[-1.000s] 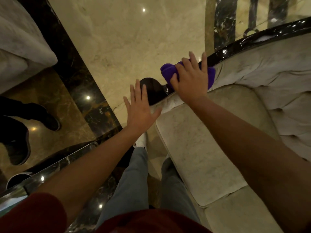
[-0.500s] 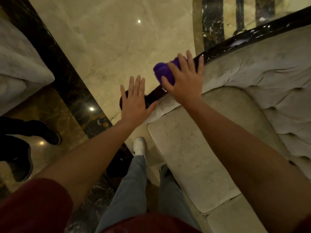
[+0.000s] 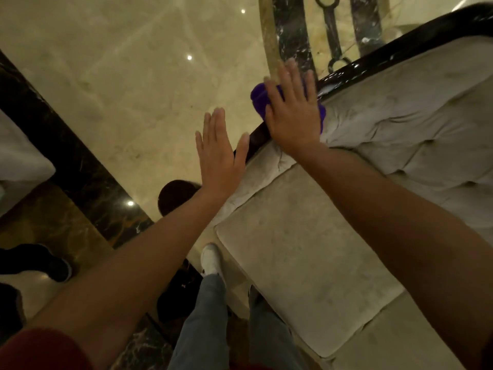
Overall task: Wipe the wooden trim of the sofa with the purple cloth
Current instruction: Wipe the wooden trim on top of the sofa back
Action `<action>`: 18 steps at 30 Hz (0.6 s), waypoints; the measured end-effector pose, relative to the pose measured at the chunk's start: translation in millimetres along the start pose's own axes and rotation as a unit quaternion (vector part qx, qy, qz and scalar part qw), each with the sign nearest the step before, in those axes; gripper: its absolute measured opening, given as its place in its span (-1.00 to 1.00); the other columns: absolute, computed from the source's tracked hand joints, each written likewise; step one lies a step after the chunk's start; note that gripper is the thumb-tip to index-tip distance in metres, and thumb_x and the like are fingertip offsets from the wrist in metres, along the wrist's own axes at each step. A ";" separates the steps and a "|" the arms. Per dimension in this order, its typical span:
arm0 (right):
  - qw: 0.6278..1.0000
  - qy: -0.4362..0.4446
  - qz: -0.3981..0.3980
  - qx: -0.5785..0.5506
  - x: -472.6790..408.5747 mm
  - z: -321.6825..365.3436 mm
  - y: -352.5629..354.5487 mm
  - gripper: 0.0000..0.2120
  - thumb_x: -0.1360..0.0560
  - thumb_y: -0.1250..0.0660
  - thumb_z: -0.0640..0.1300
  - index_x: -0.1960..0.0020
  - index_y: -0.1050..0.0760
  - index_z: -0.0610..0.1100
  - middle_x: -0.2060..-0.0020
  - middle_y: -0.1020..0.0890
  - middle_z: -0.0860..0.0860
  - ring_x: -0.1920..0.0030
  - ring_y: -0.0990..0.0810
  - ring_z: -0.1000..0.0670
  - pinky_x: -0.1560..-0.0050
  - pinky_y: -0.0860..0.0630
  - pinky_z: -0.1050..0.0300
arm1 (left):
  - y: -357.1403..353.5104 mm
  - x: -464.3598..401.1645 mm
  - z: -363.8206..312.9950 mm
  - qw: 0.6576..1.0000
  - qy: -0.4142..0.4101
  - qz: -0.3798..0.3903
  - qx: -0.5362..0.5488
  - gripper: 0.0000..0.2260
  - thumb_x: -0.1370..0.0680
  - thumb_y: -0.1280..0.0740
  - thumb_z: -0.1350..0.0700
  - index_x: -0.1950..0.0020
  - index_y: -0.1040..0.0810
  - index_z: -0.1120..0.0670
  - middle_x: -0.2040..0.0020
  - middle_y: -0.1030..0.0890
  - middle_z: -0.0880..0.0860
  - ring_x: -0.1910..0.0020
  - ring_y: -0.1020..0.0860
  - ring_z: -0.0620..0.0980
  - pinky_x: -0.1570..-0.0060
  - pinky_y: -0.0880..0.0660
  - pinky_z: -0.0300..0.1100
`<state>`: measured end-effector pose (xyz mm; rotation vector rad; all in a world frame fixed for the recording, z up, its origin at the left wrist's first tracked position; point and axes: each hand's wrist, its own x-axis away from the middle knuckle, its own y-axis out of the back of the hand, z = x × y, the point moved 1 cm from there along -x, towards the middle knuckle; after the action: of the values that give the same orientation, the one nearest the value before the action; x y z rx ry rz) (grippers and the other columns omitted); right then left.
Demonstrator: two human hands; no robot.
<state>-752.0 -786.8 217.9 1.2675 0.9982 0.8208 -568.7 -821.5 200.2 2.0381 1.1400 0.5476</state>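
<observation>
- Right hand (image 3: pixel 292 113) flat, fingers spread, palm pressing purple cloth (image 3: pixel 258 98) down onto wooden trim (image 3: pixel 346 72); pressing rather than gripping, probably to keep wide contact while rubbing.
- Cloth bunched under palm, lobes showing at left of the knuckles and by the little finger; sits on top edge of sofa arm, where dark trim curves down toward the front corner.
- Left hand (image 3: pixel 217 156) open, fingers straight and together, holding nothing; thumb side just beside or touching lower trim, cannot tell which; likely steadying for balance.
- Trim glossy black, runs along outer edge of sofa (image 3: pixel 306 252) from far right corner down to scroll end (image 3: pixel 173 196) near front.
- Cream seat cushion and tufted back inside the trim, untouched by cloth.
- Marble floor (image 3: pixel 133 76) beyond; white shoe (image 3: pixel 210 259) beside sofa front.
</observation>
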 end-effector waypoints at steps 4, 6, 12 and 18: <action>0.996 -0.014 -0.013 -0.091 -0.4 2.8 -5.8 -0.59 -0.67 -0.14 -0.06 -0.41 -0.55 -0.16 -0.39 -0.60 -0.14 -0.52 -0.43 -0.18 -0.61 -0.12 -0.24 | -32.7 -26.8 -26.3 0.996 0.075 -0.001 -0.042 -0.41 -0.73 -0.07 -0.15 -0.66 -0.20 0.17 -0.64 -0.30 0.15 -0.65 -0.19 0.15 -0.58 -0.14 0.21; 0.992 0.007 -0.034 -0.121 -1.1 -7.2 -10.3 -0.67 -0.67 -0.19 -0.04 -0.23 -0.66 -0.16 -0.20 -0.70 -0.11 -0.38 -0.56 -0.16 -0.57 -0.20 -0.21 | -43.4 -25.7 -24.8 0.990 0.073 -0.003 -0.120 -0.39 -0.71 -0.03 -0.21 -0.64 -0.25 0.15 -0.60 -0.38 0.13 -0.62 -0.27 0.15 -0.56 -0.17 0.19; 0.996 0.019 -0.008 -0.081 -20.7 -46.9 -11.1 -0.61 -0.68 -0.15 0.05 -0.09 -0.68 -0.15 -0.02 -0.71 -0.09 -0.13 -0.62 -0.12 -0.55 -0.23 -0.09 | -49.8 -29.3 -23.7 0.980 0.077 -0.018 -0.180 -0.40 -0.68 0.01 -0.24 -0.56 -0.37 0.12 -0.50 -0.50 0.11 -0.54 -0.37 0.15 -0.53 -0.21 0.22; 0.997 0.032 -0.009 -0.066 -35.5 -74.8 -17.4 -0.60 -0.68 -0.15 0.02 -0.01 -0.69 -0.16 0.05 -0.72 -0.10 -0.03 -0.64 -0.13 -0.49 -0.31 -0.11 | -49.2 -29.2 -28.8 0.977 0.083 -0.036 -0.193 -0.46 -0.67 -0.07 -0.20 -0.45 -0.49 0.14 -0.36 -0.60 0.14 -0.42 -0.49 0.18 -0.48 -0.28 0.23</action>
<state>-835.2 -794.1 204.5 1.1238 0.9884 0.9029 -629.7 -818.4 180.8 1.6361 1.0999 0.8453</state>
